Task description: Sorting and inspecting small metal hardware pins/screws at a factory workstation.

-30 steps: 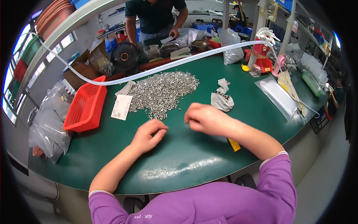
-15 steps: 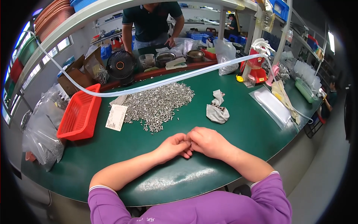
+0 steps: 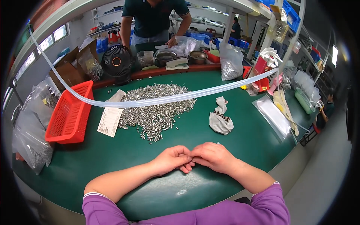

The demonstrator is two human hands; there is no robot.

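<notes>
My left hand (image 3: 173,160) and my right hand (image 3: 213,156) meet over the near middle of the green table (image 3: 240,165). Fingers of both are curled and pressed together at the tips; whatever they pinch, if anything, is too small or hidden to make out. Beyond them spreads a pile of small silvery metal pins (image 3: 153,112). A paper slip (image 3: 109,122) with print lies at the pile's left edge. To the right of the pile rests a crumpled grey cloth (image 3: 220,123), apart from my hands.
A red plastic basket (image 3: 71,116) and clear bags of metal parts (image 3: 33,138) stand at left. A translucent tube (image 3: 165,99) arches across above the pile. At the back are a black fan (image 3: 117,62) and metal bowls (image 3: 165,57); a co-worker (image 3: 153,18) stands behind them. Plastic sheets (image 3: 273,115) lie right.
The view has shifted, so the table and its things sit lower in the picture. My hands stay together, fingertips touching; the right fingers have shifted slightly.
</notes>
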